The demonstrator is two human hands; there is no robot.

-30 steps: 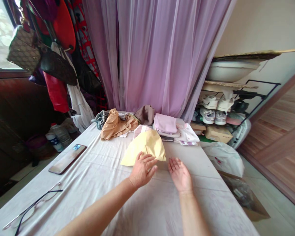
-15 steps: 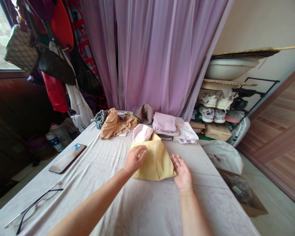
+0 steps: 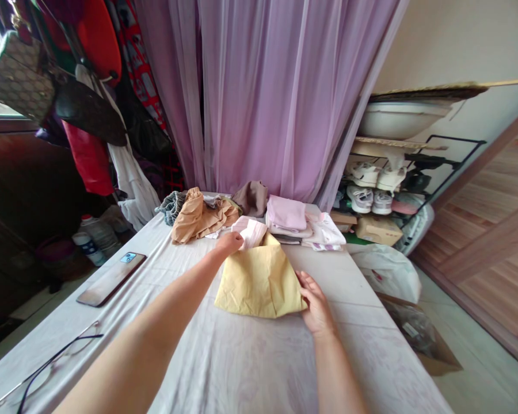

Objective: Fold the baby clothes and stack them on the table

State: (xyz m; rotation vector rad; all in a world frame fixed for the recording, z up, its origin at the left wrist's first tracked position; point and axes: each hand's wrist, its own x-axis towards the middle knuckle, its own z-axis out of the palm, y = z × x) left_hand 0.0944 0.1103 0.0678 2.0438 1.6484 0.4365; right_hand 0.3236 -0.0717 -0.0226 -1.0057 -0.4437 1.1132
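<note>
A yellow garment (image 3: 261,282) lies partly folded on the bed-like surface in front of me. Pink-striped cloth (image 3: 252,232) shows at its far edge; I cannot tell whether the two are one piece. My left hand (image 3: 229,244) is at the far left of the yellow garment, its fingers closed at the left edge of the striped cloth. At the near right corner, my right hand (image 3: 314,302) grips the yellow fabric, thumb toward the top and fingers at the edge.
Crumpled tan clothing (image 3: 202,215) and a brown garment (image 3: 252,198) lie at the back. Beside them stands a folded stack with a pink piece (image 3: 286,213) on top. A phone (image 3: 112,279) and eyeglasses (image 3: 54,359) rest on the left. A shoe rack (image 3: 453,141) stands right.
My left hand has moved from above the yellow garment to its far left edge. My right hand has closed on the right corner. The garment's near left corner now spreads farther left.
</note>
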